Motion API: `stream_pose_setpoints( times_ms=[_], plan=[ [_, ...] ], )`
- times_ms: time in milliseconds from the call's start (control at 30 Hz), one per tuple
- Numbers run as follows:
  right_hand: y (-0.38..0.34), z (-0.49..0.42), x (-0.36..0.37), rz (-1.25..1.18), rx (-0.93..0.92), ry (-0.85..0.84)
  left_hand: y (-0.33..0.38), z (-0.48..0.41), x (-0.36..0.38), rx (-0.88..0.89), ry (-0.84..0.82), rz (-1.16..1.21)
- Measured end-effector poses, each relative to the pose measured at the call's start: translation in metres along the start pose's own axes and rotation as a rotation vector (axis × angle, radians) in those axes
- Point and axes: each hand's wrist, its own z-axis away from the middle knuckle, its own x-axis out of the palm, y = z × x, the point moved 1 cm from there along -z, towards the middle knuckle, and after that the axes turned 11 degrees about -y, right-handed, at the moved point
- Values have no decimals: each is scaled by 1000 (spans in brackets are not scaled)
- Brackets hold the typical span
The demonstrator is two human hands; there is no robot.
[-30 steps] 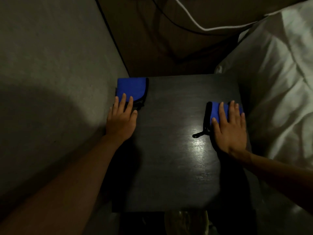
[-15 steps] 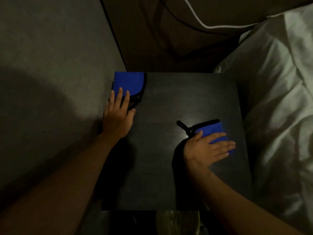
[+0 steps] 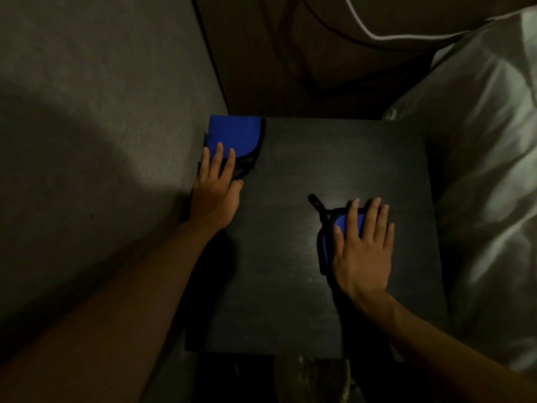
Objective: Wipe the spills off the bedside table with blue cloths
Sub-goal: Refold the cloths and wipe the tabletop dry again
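Observation:
The dark bedside table (image 3: pixel 319 158) fills the middle of the view. A folded blue cloth with black trim (image 3: pixel 235 135) lies at its far left corner. My left hand (image 3: pixel 216 190) rests flat on that cloth's near edge, fingers pointing away. A second blue cloth (image 3: pixel 345 222) lies right of centre, mostly covered by my right hand (image 3: pixel 363 251), which presses flat on it with fingers spread. A black loop of this cloth (image 3: pixel 315 200) sticks out to the far left. No spill can be made out on the dim surface.
A grey wall (image 3: pixel 101 112) runs along the table's left side. White bedding (image 3: pixel 479 141) borders the right edge. A white cable (image 3: pixel 363 27) and a dark one hang behind the table. A glassy object (image 3: pixel 312 379) sits just below the near edge.
My right hand slid its cloth from the far right edge toward me and the middle, then turned so the fingers point away. My left hand and its cloth barely moved.

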Motion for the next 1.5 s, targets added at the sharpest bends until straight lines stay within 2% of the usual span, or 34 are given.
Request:
stream_pose_setpoints(
  times_ms=[100,267,533,900,1000,1167,1300,1400,1500],
  plan=[
    [-27,5,5,-64,114,89,-1,0,2,48,20,-12],
    [-46,5,8,-71,165,95,-2,1,2,82,65,5],
    [-87,6,13,-48,-9,73,-7,-3,3,94,43,-33],
    [-160,14,22,-11,-243,3,-5,-6,-2,30,-33,138],
    [-173,17,25,-22,-362,-13,-7,-8,-6,6,-32,108],
    [-181,16,25,-12,-664,-18,-10,-6,-12,21,-58,-18],
    [-177,11,24,75,-964,-31,-3,-7,-13,-54,-60,155],
    [-166,3,21,195,-1267,-56,-4,-7,-12,-57,-69,128],
    [-157,1,12,208,-1352,-58,-5,-5,-10,-50,-73,126]
  ],
)
